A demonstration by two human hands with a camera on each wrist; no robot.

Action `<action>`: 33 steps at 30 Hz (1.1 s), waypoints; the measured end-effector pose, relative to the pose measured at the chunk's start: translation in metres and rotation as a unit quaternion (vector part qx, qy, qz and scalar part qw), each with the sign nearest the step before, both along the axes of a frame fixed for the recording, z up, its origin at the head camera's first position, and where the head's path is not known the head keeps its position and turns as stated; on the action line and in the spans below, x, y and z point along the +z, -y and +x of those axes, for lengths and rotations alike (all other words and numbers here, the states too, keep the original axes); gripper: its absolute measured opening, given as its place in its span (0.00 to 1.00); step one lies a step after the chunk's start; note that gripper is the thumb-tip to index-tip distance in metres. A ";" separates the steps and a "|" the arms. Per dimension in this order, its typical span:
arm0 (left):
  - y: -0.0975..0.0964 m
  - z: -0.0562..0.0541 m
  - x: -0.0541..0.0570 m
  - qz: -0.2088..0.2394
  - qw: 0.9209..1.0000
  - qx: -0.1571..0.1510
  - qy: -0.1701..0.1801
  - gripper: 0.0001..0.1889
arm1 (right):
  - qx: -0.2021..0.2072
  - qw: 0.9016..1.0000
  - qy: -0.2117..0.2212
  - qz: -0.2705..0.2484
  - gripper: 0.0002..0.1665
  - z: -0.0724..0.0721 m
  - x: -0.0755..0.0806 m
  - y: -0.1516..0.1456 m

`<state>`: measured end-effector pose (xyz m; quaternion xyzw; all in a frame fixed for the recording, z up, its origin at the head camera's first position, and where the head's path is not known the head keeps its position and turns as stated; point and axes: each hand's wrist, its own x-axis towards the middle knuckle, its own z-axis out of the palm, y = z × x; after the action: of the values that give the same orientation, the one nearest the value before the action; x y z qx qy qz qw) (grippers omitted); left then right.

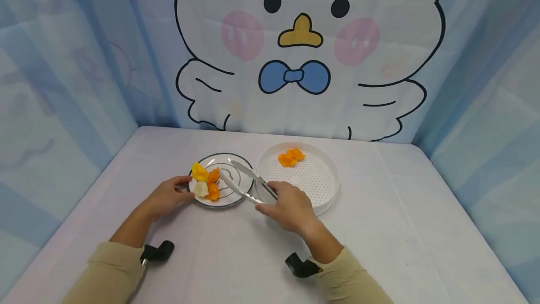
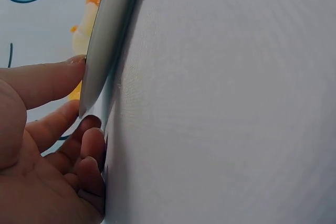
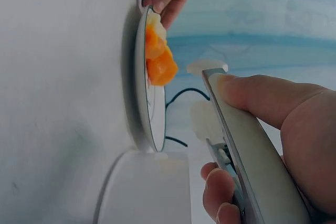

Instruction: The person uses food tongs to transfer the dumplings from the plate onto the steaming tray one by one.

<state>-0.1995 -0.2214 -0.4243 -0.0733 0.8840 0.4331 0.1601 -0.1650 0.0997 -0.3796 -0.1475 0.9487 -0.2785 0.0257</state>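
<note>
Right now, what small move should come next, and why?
Probably ease the tongs around the farther orange piece on the plate: they stand open close beside it, with no piece held between them, and the left hand pinches the plate's rim, which should help steady it.

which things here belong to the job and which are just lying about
Likely job things:
tongs in the right hand
plate held by the left hand
yellow, pale and orange pieces on it
round tray with orange pieces

Likely background:
cartoon backdrop
white tablecloth
</note>
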 end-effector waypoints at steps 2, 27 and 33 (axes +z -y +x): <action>0.001 0.000 0.000 0.000 1.000 -0.002 -0.002 0.36 | 0.005 1.000 0.000 0.003 0.39 0.001 -0.002 0.004; 0.003 0.000 0.002 0.015 1.000 -0.017 -0.012 0.36 | 0.009 1.000 0.020 0.013 0.38 -0.002 -0.013 0.042; 0.002 0.002 0.002 0.014 1.000 -0.015 -0.009 0.35 | -0.004 1.000 0.020 0.015 0.40 -0.002 -0.017 0.045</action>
<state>-0.1979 -0.2239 -0.4227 -0.0540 0.8802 0.4439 0.1592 -0.1667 0.0552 -0.3961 -0.1379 0.9525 -0.2675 0.0462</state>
